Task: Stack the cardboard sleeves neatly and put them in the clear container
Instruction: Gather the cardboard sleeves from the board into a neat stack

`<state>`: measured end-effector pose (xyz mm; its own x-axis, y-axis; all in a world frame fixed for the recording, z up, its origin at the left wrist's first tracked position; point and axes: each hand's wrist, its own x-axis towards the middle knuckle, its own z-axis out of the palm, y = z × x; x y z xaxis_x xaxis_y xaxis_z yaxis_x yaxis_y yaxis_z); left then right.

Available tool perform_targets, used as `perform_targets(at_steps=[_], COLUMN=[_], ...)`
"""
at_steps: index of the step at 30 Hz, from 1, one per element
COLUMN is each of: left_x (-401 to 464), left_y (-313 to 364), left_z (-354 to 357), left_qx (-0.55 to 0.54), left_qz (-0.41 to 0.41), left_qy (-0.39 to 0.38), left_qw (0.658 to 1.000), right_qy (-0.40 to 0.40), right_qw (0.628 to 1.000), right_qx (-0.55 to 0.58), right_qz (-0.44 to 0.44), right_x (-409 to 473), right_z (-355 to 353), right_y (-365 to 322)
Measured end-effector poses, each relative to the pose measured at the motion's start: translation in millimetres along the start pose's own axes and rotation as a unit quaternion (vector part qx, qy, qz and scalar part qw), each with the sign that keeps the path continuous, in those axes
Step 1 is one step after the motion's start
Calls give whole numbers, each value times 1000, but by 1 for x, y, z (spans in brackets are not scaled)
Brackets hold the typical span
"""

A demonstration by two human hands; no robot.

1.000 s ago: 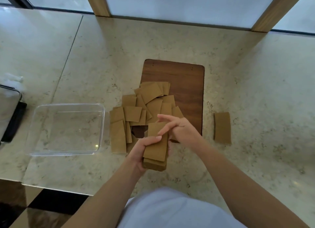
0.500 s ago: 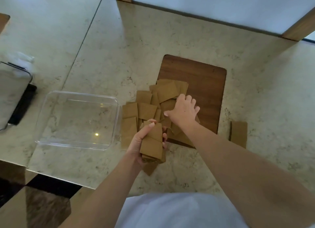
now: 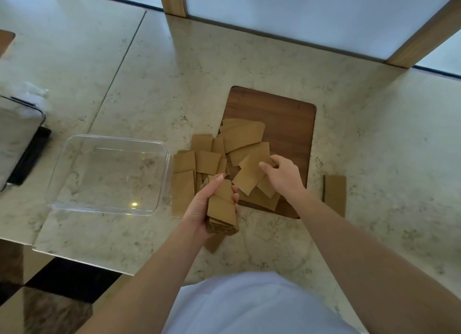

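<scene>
**A:** So what's each hand got?

**B:** Left hand [image 3: 199,206] is wrapped round a stack of flat tan cardboard sleeves [image 3: 222,211], thumb on top, long axis pointing away from the body. Right hand [image 3: 284,175] pinches one loose tan sleeve [image 3: 249,175], tilted diagonally, above the scattered pile of brown sleeves [image 3: 207,159] on the dark wooden board [image 3: 287,119].

**A:** And the tub?

**B:** Clear rectangular plastic container [image 3: 109,175] sits just left of the pile on the marble counter [image 3: 224,59]. One stray sleeve [image 3: 335,194] lies right of the board.

Single head view: looking steeply down and forward over marble counter [image 3: 274,59], close in, wide-angle.
</scene>
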<state>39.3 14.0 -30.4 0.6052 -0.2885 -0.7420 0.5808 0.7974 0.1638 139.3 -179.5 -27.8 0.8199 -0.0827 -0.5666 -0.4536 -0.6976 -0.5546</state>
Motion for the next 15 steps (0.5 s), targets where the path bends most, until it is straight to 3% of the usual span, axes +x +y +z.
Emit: perform_targets(at_steps=[7,11,15], left_x=[-5,-8,-7], left_y=[-13,-16,-15], left_z=[0,-2,-3], left_qx=[34,11,14], left_qz=[-16,-21,-7], left_qy=[28,21,-3], left_qw=[999,999,1000], right_qy=[100,-16,-55], right_qw=[977,922,903], right_qx=[-162,-307,-351], right_qz=[-92,-236,-241], right_x=[-14,-7,5], right_z=[-5,0,7], right_y=[38,34,23])
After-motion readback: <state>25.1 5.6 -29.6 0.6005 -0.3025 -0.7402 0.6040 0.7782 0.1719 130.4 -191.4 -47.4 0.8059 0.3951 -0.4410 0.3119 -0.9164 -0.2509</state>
